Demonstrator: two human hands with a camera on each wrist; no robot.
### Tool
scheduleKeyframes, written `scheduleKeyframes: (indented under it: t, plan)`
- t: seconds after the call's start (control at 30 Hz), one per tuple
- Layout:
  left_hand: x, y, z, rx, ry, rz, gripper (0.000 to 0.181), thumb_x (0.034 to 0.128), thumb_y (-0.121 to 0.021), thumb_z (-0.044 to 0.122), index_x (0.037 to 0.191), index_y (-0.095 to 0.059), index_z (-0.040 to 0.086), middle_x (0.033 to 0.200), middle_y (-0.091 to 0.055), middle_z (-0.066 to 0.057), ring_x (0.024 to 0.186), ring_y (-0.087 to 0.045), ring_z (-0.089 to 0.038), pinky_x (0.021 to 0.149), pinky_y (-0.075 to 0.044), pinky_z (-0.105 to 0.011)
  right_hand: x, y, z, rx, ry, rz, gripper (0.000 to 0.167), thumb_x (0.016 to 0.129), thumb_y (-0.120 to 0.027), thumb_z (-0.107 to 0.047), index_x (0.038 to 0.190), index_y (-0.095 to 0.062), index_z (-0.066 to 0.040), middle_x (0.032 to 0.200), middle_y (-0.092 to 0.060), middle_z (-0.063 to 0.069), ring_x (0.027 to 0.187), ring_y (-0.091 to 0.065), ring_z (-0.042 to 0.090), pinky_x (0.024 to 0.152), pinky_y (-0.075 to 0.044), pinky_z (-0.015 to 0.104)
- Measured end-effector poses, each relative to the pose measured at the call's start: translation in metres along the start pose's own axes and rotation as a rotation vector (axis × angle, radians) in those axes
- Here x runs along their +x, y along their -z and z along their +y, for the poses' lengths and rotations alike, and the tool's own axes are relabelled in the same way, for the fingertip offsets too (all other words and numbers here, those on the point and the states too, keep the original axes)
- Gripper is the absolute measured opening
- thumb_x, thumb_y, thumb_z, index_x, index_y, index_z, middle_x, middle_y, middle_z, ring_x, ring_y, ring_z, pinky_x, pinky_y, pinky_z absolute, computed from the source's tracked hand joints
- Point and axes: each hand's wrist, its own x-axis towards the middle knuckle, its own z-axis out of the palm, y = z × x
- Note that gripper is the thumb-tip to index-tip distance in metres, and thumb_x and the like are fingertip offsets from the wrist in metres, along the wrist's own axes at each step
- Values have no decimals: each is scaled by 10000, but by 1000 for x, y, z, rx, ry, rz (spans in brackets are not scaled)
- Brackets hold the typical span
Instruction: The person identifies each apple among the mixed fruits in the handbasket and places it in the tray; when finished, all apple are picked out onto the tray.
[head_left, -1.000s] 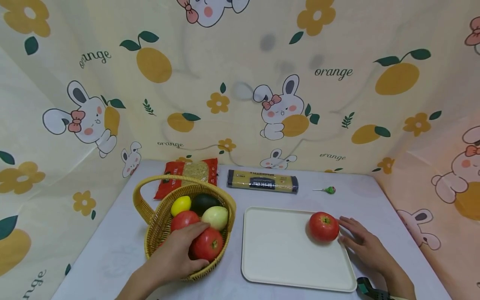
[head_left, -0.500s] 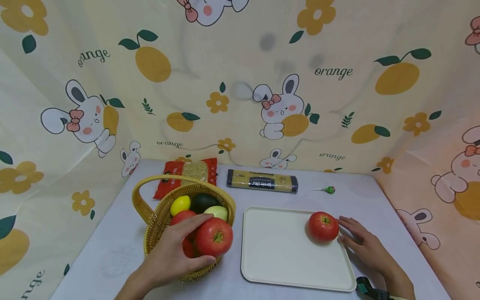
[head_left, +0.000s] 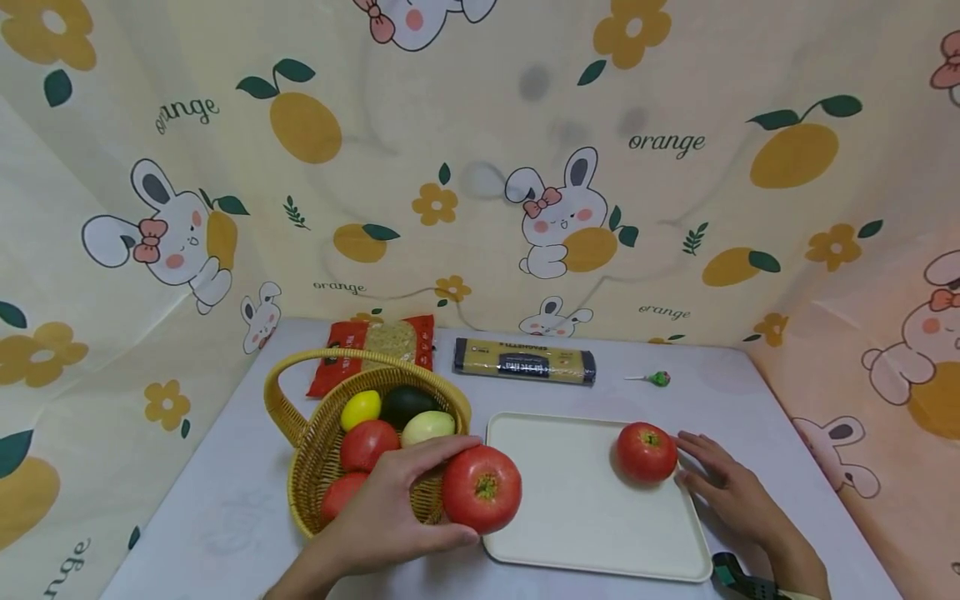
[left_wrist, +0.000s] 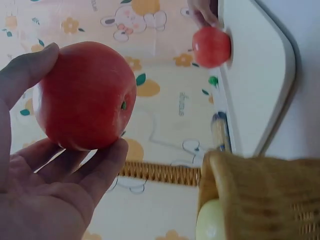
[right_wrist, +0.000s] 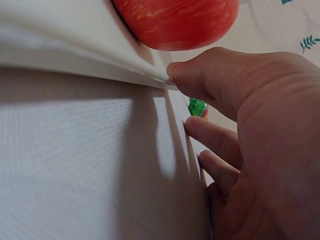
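Observation:
My left hand [head_left: 390, 508] grips a red apple [head_left: 482, 489] between thumb and fingers. It is raised over the gap between the wicker basket [head_left: 300, 492] and the white tray [head_left: 577, 500]. In the left wrist view, the thumb lies on one side of the apple and the fingertips on the other. A second red apple [head_left: 646, 453] sits at the tray's far right corner. Beside that corner is my right hand [head_left: 731, 492], fingers fairly straight. Its thumb tip meets the tray's rim [right_wrist: 100, 70] in the right wrist view. Two more red apples [head_left: 369, 445] lie in the basket.
Also in the basket are a yellow lemon [head_left: 362, 410], a dark green avocado-like fruit [head_left: 407, 406] and a pale green fruit [head_left: 428, 427]. Behind stand a red pasta bag [head_left: 390, 340], a spaghetti pack [head_left: 525, 362] and a lollipop [head_left: 658, 379]. A printed curtain [head_left: 480, 108] encloses the table.
My left hand has lifted one apple out of the basket and carried it right, up to the tray's left edge. The right hand and the apple on the tray have stayed put.

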Motion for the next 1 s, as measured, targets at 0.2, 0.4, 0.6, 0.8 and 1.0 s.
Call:
scheduleKeyframes:
  t: [0.2, 0.4, 0.6, 0.8, 1.0]
  plan:
    - [13, -15, 0, -64, -9, -60, 762, 866, -946, 393, 1531, -576, 420, 1473, -661, 197, 1328, -657, -106, 1088, -587, -309, 0, 0, -1, -6, -3, -1, 760, 1029, -737, -489, 1651, -494, -125, 1735, -376, 262, 1614, -204, 598, 1095, -311, 892]
    - [26, -33, -1, -81, -20, -104, 752, 877, -937, 403, 1542, -591, 362, 1465, -675, 151, 1320, -653, -89, 1120, -563, -298, -1, 0, 0, 4, -1, -2, 762, 1031, -732, -488, 1654, -487, -123, 1737, -362, 273, 1612, -196, 605, 1082, -315, 894]
    - [38, -50, -1, -112, -55, -144, 754, 880, -934, 361, 1552, -601, 280, 1461, -690, 101, 1305, -651, -66, 1117, -557, -269, -2, 1, -1, 14, -7, -7, 772, 1025, -738, -492, 1659, -482, -132, 1745, -344, 278, 1616, -180, 607, 1082, -308, 899]
    - [49, -67, -1, -152, -65, -167, 745, 880, -937, 330, 1545, -611, 251, 1464, -691, 96, 1302, -653, -45, 1138, -542, -264, -1, 1, 0, 16, -10, -6, 781, 1021, -742, -497, 1662, -478, -137, 1748, -338, 275, 1616, -180, 606, 1081, -311, 898]
    - [61, -88, -4, -164, -17, -178, 748, 869, -947, 325, 1538, -621, 245, 1452, -689, 116, 1283, -647, -14, 1129, -544, -266, -1, 0, 1, 18, -3, 1, 777, 1020, -748, -487, 1656, -485, -126, 1744, -343, 281, 1616, -182, 607, 1089, -306, 898]
